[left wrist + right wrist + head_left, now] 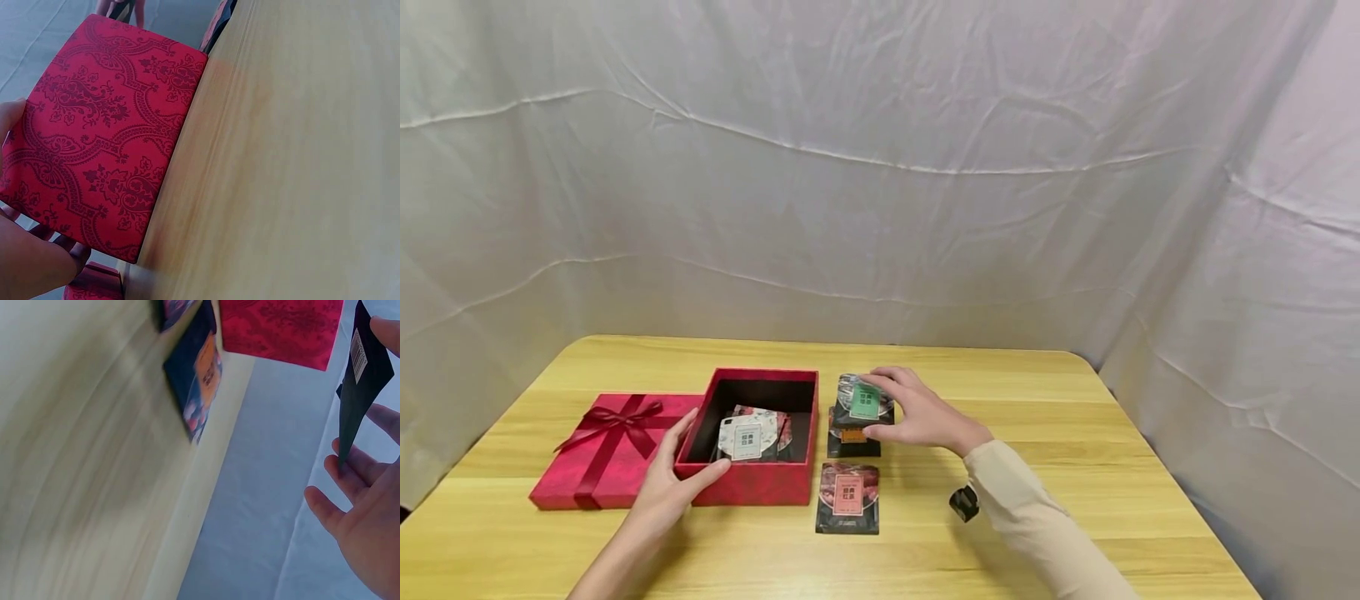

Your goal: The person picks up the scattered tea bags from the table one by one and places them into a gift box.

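A red patterned box stands uncovered on the table, with a white floral tea packet and others partly under it inside. My left hand grips its front left corner, thumb at the front rim, fingers along the side. To the right of the box, my right hand pinches a dark tea packet with a green label between thumb and fingers. This packet is raised off the table, its dark back showing a barcode. Below it lies an orange-labelled tea packet, partly covered in the head view.
A red-labelled tea packet lies nearer the front, beside the box. The red lid with a dark red ribbon bow is left of the box. A small black object shows by the right sleeve. Pale cloth hangs behind the table.
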The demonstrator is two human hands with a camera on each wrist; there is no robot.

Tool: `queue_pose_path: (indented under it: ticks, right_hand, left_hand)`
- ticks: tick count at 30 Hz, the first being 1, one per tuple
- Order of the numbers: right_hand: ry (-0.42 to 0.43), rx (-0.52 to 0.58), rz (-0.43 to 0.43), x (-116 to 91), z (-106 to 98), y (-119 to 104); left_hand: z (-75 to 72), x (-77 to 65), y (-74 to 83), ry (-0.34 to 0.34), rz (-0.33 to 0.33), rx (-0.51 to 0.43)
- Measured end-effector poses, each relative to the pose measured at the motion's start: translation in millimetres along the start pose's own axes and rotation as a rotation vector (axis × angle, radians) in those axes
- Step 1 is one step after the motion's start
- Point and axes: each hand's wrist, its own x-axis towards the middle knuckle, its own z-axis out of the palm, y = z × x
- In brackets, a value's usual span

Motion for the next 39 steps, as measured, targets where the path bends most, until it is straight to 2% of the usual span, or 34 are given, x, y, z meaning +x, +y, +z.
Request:
queue_pose_path:
  ticks: [9,15,24,39]
  right_hand:
    - [-0.016,-0.011,-0.018,11,3,-11]
    - [-0.022,-0.017,-0.029,17,3,-16]
    - [-0.030,-0.055,-0.067,26,3,-23]
    - [-0.050,-0.150,-0.109,48,9,-47]
  left_hand:
    - [0.3,-0.1,0.5,-0.001,-0.001,-0.018]
    - [-0.9,0.3,0.2,0.000,-0.004,0.001]
    - [-0.5,0.5,-1.1,-0.008,0.002,-0.002]
    - [0.6,1.3,-1.2,-0.002,0.009,-0.026]
